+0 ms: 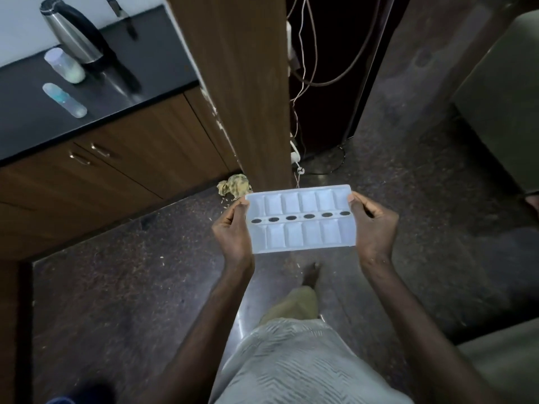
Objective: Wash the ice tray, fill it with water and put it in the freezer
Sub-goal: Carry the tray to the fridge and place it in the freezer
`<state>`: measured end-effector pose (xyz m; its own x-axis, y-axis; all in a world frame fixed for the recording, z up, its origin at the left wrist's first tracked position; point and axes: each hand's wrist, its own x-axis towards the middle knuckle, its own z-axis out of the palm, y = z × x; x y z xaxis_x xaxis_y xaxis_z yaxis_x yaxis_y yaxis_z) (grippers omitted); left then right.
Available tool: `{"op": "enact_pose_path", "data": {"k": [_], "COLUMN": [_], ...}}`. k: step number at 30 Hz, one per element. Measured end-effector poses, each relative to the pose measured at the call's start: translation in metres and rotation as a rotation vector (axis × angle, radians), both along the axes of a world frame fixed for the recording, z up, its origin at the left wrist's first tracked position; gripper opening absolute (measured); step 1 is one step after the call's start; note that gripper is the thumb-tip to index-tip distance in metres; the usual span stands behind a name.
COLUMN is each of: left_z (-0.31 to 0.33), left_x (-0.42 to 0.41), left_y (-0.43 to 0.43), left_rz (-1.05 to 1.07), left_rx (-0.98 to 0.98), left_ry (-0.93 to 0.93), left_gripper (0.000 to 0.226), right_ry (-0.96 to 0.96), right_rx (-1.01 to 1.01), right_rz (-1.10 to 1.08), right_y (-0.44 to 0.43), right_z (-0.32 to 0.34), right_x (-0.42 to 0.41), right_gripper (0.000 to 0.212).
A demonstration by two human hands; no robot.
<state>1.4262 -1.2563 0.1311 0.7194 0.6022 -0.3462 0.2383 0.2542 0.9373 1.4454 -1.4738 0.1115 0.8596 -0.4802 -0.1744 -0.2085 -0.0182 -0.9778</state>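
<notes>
Carrying the ice tray [300,220] level above the floor [145,287], the left hand [233,231] and right hand [370,223] each pinch one short end. Water possibly fills it; steady, unhurried steps should prevent spills.

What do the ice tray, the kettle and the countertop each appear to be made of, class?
Ice tray: seemingly translucent whitish plastic with a matte, moulded look; the floor shows dark through its centre holes.
Kettle: apparently brushed steel, from its silvery sheen, with a black handle, likely plastic.
Countertop: dark polished stone or laminate; its glossy reflections leave that open.
</notes>
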Motion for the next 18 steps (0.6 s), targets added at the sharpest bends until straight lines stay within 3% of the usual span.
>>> {"op": "enact_pose_path", "data": {"k": [18], "left_z": [-0.038], "left_x": [0.197], "left_y": [-0.193], "left_rz": [0.057], "left_rx": [-0.011], "left_ry": [0.004], "left_gripper": [0.02], "right_ry": [0.083], "right_rx": [-0.037], "right_rz": [0.048], "right_y": [-0.197], "right_z": [-0.009], "right_x": [0.2], "right_gripper": [0.025]}}
